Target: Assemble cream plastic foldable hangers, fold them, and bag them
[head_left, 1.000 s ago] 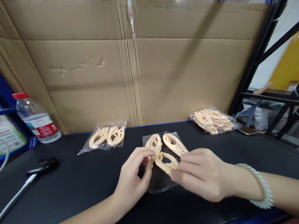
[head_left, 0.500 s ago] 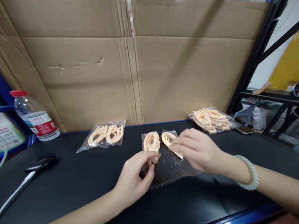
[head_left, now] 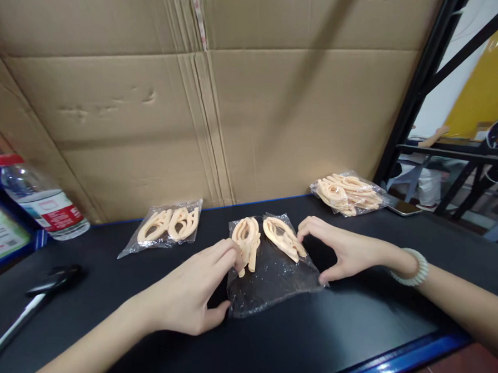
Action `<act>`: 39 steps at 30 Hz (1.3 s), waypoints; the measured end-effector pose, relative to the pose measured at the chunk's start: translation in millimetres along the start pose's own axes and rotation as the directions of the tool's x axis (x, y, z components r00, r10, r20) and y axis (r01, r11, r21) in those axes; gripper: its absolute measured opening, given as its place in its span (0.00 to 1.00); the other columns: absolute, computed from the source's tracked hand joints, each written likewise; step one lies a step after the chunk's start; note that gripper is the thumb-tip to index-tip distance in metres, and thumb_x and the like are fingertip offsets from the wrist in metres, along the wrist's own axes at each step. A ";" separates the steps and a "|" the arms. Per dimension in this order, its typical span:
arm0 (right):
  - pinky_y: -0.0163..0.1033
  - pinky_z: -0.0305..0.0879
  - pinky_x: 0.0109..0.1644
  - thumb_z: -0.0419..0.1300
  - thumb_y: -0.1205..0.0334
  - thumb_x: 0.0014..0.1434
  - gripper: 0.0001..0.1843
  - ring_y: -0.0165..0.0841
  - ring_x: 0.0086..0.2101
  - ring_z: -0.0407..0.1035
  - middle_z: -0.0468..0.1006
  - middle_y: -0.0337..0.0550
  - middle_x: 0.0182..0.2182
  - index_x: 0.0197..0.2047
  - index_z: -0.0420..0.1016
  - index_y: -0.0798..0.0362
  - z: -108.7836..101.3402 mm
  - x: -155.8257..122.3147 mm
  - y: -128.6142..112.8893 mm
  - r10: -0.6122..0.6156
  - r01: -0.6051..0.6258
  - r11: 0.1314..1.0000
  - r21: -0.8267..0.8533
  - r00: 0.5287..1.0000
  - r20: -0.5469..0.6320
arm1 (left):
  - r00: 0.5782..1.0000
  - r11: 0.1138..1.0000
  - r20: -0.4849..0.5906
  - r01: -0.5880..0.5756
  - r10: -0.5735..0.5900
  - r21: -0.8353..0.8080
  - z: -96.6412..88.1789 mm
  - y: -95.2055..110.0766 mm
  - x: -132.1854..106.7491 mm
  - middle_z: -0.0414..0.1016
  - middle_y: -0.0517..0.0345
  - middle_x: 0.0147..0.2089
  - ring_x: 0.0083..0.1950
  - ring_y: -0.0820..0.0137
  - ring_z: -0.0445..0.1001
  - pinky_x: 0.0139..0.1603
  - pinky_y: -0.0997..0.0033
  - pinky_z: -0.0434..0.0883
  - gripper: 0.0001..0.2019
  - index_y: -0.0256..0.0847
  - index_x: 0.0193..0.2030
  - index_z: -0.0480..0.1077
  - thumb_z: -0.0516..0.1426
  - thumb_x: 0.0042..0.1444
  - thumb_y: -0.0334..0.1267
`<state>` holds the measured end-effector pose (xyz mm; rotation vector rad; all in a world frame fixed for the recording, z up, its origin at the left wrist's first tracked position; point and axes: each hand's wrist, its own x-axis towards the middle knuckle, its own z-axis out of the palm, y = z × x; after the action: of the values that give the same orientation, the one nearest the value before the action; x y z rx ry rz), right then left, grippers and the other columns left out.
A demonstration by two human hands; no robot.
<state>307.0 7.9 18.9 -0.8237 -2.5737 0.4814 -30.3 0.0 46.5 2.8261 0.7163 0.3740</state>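
Before me a clear plastic bag [head_left: 275, 291] lies flat on the black table. Inside it are two clusters of cream-coloured, loop-shaped pieces with straight legs: a left cluster [head_left: 246, 236] and a right cluster [head_left: 282, 237], a gap between them. My left hand [head_left: 196, 286] rests at the bag's left edge, thumb apart from the fingers, fingertips touching near the left cluster's legs. At the opposite edge is my right hand [head_left: 346, 248], its fingers beside the right cluster and its thumb at the bag's lower right corner. Both hands are open, gripping nothing.
A bag of similar pieces [head_left: 167, 227] lies back left, and a fuller one [head_left: 349, 192] back right beside a phone [head_left: 404, 206]. A water bottle [head_left: 51, 202] and a black device with a white cable [head_left: 56, 279] are at left. Cardboard [head_left: 146, 130] walls the back.
My right hand has let go of the cream pieces and spread at the bag's right edge. My left hand has shifted left and opened. The pieces in the bag are now more uncovered.
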 end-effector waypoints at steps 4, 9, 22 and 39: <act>0.47 0.61 0.58 0.71 0.55 0.50 0.29 0.39 0.50 0.61 0.65 0.47 0.48 0.50 0.63 0.51 11.5 4.9 3.5 -0.032 0.035 0.993 0.116 0.999 -0.034 | 0.999 1.000 -0.038 -0.025 0.025 -0.015 3.0 -2.1 -0.8 0.65 0.52 0.48 0.47 0.62 0.68 0.48 0.64 0.72 0.21 0.42 0.45 0.61 0.61 0.43 0.28; 0.47 0.62 0.56 0.65 0.61 0.57 0.10 0.36 0.48 0.64 0.66 0.46 0.45 0.39 0.69 0.52 19.5 7.6 5.9 -0.022 0.048 0.983 0.179 0.989 -0.144 | 0.993 0.997 -0.101 -0.061 0.056 -0.048 3.5 -9.2 2.0 0.68 0.53 0.46 0.46 0.64 0.69 0.47 0.66 0.72 0.15 0.42 0.42 0.64 0.61 0.48 0.30; 0.40 0.67 0.39 0.61 0.49 0.60 0.17 0.33 0.33 0.70 0.76 0.43 0.32 0.29 0.68 0.54 27.8 12.2 8.4 0.346 -0.203 0.831 0.519 0.917 -0.196 | 0.960 0.961 -0.257 0.035 -0.108 -0.274 28.1 -8.4 5.2 0.73 0.59 0.35 0.36 0.70 0.72 0.38 0.72 0.70 0.06 0.42 0.35 0.65 0.51 0.61 0.29; 0.36 0.63 0.33 0.59 0.61 0.61 0.10 0.29 0.27 0.67 0.73 0.34 0.25 0.37 0.59 0.48 44.1 14.6 16.1 0.415 -0.187 0.824 0.535 0.842 -0.344 | 0.878 0.892 -0.272 0.296 -0.395 -0.341 51.4 -14.7 8.7 0.66 0.66 0.26 0.27 0.73 0.65 0.30 0.74 0.63 0.07 0.43 0.35 0.64 0.47 0.63 0.36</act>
<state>283.2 20.4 -22.3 -1.0244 -1.7808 0.8762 -14.3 10.1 -4.3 2.3154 1.1166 0.8322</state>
